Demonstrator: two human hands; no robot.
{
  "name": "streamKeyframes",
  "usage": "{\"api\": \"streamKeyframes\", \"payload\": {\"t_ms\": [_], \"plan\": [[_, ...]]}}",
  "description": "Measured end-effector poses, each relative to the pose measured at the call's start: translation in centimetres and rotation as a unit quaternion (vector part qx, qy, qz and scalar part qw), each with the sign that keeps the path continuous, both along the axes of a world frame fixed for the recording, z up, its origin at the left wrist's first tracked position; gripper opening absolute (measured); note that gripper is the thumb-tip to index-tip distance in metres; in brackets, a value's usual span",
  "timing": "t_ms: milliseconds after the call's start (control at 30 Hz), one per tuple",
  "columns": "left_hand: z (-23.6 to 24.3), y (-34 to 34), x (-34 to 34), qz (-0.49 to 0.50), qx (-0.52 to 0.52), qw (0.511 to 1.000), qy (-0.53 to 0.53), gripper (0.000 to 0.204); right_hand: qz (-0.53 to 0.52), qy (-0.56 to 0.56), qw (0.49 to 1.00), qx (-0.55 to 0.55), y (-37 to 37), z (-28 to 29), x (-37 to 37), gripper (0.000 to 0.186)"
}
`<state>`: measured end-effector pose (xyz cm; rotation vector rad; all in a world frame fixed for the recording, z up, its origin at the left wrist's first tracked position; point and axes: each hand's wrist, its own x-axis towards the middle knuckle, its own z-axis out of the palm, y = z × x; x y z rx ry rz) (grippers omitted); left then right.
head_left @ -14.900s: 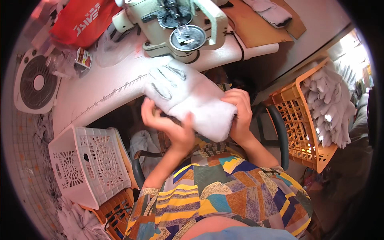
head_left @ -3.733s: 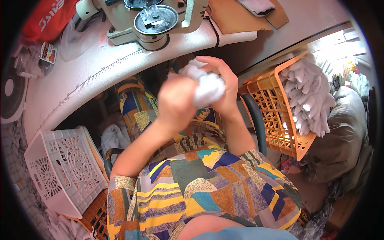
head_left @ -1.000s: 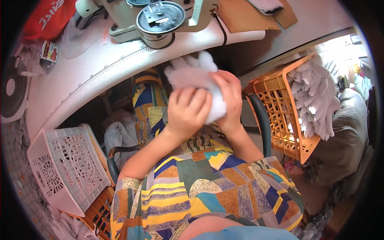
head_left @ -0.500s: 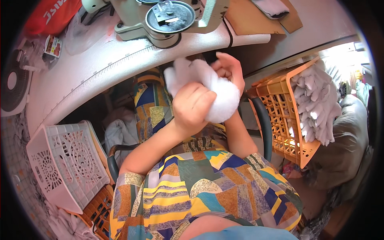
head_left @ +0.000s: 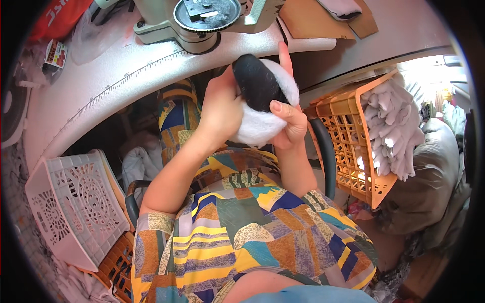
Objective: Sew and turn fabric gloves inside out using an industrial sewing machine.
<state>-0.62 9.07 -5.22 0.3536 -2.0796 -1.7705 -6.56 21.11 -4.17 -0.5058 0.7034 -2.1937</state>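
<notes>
In front of my lap I hold a fluffy white sock with a black section facing up. My left hand is closed round its left side, the fingertips hidden behind the fabric. On the other side my right hand grips it, thumb pressed on the edge where black meets white. One right finger sticks up beyond the fabric. The sock is bunched into a rounded shape just short of the table's padded edge.
A machine with a round metal plate stands on the table. Cardboard lies to its right. An orange crate of white fabric pieces leans at my right, beside a black chair armrest. At my left sits a white plastic basket.
The black section of the sock has come into view on top, where only white showed before. My left hand has shifted left, and my right thumb now presses on the fabric.
</notes>
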Motion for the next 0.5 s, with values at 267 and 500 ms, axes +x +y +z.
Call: {"api": "streamKeyframes", "payload": {"t_ms": [267,500], "plan": [[0.1,0.9,0.3,0.017,-0.074,0.997,-0.020,0.032,0.021,-0.160,0.980,-0.113,0.2,-2.0,-0.2,0.107],[2.1,-1.2,2.0,0.090,-0.343,0.932,-0.078,0.023,0.025,0.085,0.989,0.115,0.5,-0.9,-1.3,0.104]]}}
